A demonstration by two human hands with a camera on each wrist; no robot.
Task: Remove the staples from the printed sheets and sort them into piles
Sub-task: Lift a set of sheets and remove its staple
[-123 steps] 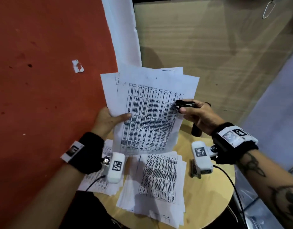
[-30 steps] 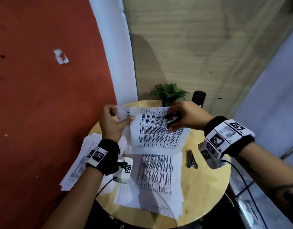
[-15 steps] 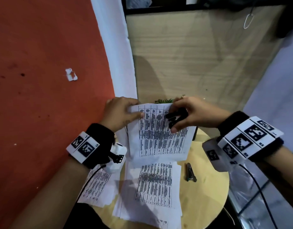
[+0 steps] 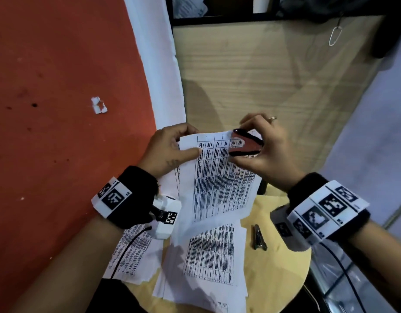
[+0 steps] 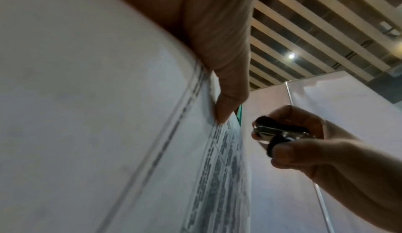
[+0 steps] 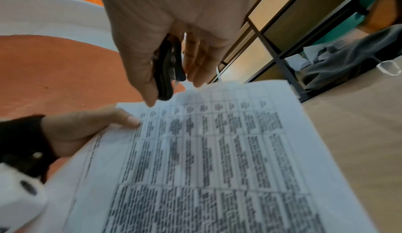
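Note:
My left hand [image 4: 170,147] pinches the top left corner of a stapled set of printed sheets [image 4: 219,181] and holds it up above the table, thumb on the front page. My right hand [image 4: 260,150] grips a black staple remover [image 4: 244,143] at the set's top right corner, its jaws apart over the paper edge. The right wrist view shows the staple remover [image 6: 167,69] between thumb and fingers just above the printed sheets [image 6: 217,159]. In the left wrist view the staple remover [image 5: 280,133] sits beside the printed sheets [image 5: 222,168]. The staple itself is hidden.
A round wooden table [image 4: 278,267] below carries a middle pile of printed pages [image 4: 208,256] and a left pile [image 4: 131,251]. A metal stapler [image 4: 259,237] lies on the table to the right of the middle pile. Beyond are a red wall [image 4: 59,86] and a wood panel [image 4: 262,75].
Both hands have lifted the stapled set higher and closer to me. My right hand has shifted the staple remover from the page's middle to its top right corner.

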